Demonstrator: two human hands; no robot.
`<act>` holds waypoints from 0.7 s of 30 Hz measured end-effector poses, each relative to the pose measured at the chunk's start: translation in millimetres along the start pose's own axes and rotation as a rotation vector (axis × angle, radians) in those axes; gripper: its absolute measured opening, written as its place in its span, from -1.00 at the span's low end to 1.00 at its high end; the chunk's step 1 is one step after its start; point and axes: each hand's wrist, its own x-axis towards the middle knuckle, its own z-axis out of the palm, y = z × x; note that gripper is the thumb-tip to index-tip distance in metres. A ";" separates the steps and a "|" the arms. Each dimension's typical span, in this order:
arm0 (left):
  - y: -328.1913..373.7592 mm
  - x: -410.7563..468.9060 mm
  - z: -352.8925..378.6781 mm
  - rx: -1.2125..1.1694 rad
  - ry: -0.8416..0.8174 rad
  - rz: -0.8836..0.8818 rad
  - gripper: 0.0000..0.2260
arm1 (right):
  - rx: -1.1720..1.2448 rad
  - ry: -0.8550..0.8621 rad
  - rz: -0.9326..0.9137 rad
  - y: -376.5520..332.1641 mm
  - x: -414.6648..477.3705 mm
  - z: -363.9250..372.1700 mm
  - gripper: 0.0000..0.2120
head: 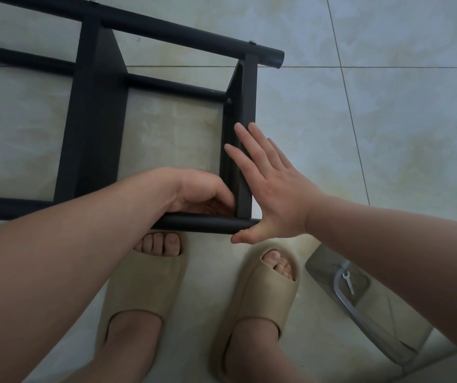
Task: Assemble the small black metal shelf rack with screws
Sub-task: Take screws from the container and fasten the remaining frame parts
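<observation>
The black metal shelf rack (97, 114) lies on its side on the tiled floor, its round tubes running left to right and flat shelf panels crossing between them. My right hand (274, 189) lies flat with straight fingers against the outer face of the end panel (249, 106). My left hand (199, 192) is curled at the inner corner where that panel meets the near tube (208, 223); whatever its fingertips hold is hidden. A screw head (229, 100) shows on the panel's inner side, and others sit on the far tube.
My two feet in beige slippers (260, 294) stand just below the near tube. A clear plastic bag (360, 308) with a small silver wrench (348, 281) lies on the floor at lower right. Pale floor tiles (387, 120) surround the rack.
</observation>
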 end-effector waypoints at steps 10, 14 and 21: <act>-1.6 -0.4 -2.6 0.008 -0.004 0.044 -0.66 | 0.011 0.006 0.001 0.3 0.1 0.6 0.29; -0.2 0.3 0.2 0.032 0.019 0.033 -0.84 | 0.009 0.001 0.000 -0.2 0.4 0.4 0.28; -2.8 1.4 -2.5 0.034 0.042 0.082 -0.80 | 0.007 -0.001 0.001 0.2 0.6 0.7 0.29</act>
